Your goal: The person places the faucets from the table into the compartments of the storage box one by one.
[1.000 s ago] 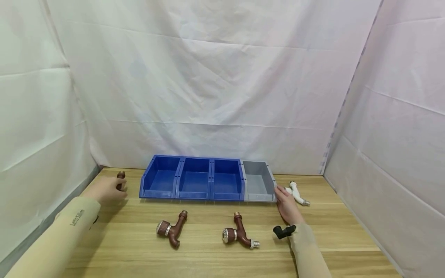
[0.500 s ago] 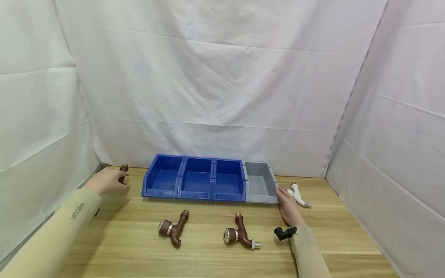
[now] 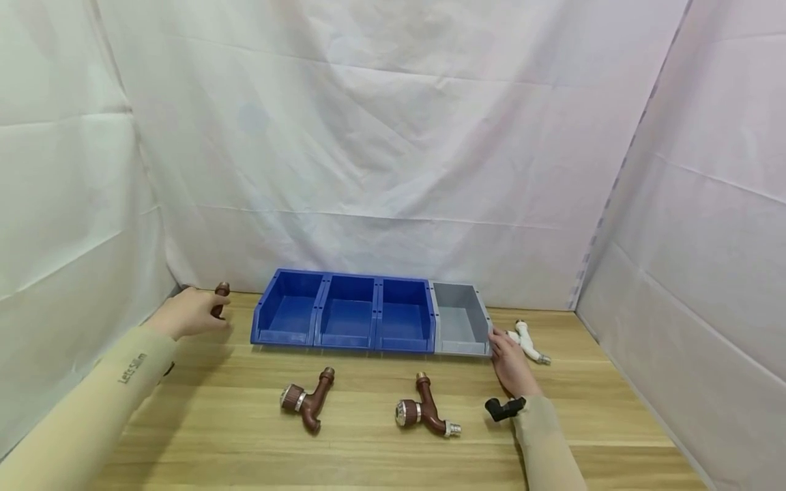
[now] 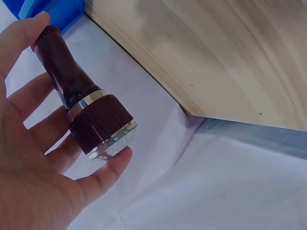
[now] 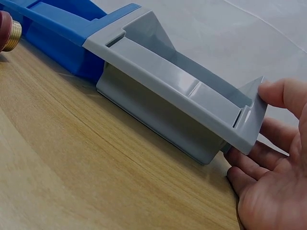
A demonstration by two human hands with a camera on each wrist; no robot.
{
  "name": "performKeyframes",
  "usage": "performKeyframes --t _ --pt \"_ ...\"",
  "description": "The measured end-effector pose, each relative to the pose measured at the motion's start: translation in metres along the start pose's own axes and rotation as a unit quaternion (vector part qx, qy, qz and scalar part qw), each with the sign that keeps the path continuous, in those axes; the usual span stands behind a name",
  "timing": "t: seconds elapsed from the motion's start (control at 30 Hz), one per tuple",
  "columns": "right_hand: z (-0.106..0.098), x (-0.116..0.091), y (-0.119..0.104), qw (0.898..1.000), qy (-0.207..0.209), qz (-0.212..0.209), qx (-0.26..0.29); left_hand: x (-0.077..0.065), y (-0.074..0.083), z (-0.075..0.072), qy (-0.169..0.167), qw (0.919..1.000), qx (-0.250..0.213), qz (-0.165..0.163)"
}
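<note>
At the far left, my left hand (image 3: 192,312) holds a brown tap (image 3: 221,300). In the left wrist view the thumb lies at the tap's threaded end, and the little finger touches the silver cap of its ribbed knob (image 4: 103,122); the other fingers pass behind the body. My right hand (image 3: 512,365) grips the front right corner of the grey bin (image 5: 177,96), thumb on the rim and fingers beneath the lip. Two more brown taps, one plain-spouted (image 3: 310,402) and one with a silver nozzle (image 3: 430,409), lie on the table in front.
Three blue bins, left (image 3: 284,337), middle (image 3: 344,341) and right (image 3: 404,344), join the grey one in a row. Beyond my right hand lies a white tap (image 3: 527,341). White cloth (image 3: 381,150) hangs behind and at both sides of the wooden table (image 3: 368,464).
My left hand has moved toward the back of the table with the brown tap. My right hand keeps its grip on the grey bin, and the other taps stay put.
</note>
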State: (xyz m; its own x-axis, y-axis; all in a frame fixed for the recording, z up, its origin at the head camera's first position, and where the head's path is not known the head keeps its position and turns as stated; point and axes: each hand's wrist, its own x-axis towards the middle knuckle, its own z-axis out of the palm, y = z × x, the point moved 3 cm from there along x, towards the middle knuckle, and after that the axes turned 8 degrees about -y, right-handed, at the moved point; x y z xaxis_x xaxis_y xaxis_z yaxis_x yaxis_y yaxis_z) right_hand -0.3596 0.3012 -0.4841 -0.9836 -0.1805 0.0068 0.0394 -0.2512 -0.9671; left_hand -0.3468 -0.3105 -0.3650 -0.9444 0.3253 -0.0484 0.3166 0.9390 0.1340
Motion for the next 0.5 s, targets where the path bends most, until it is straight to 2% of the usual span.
performKeyframes --t 0.13,0.5 --pt "0.002 0.001 -0.001 1.000 -0.003 -0.004 0.006 0.000 0.001 -0.006 -0.007 0.9999 -0.003 -0.009" --pt "0.000 0.000 0.001 1.000 0.012 -0.004 0.016 0.005 0.015 -0.012 -0.003 0.9995 -0.026 0.018"
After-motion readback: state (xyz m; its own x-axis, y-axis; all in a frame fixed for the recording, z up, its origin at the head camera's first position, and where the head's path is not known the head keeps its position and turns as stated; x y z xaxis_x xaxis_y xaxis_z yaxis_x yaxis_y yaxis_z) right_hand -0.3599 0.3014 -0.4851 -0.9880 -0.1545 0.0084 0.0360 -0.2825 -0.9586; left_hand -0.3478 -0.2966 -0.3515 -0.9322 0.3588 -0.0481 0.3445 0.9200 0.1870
